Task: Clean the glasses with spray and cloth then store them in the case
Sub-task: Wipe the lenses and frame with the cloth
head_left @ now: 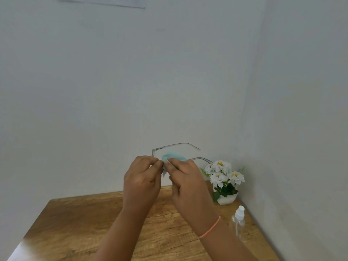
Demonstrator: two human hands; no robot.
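We hold the glasses (159, 148) in the air above the counter's (75, 219) far edge, temples unfolded and pointing away from us. Our left grip (143, 178) pinches the frame. Our right grip (188, 185) pinches the pale blue cloth (172, 156) against a lens. The clear spray bottle (239, 221) stands upright near the right edge; we cannot read any writing on it. A white flower pot (225, 182) sits in the far right corner. Wood grain shows across the counter's left half.
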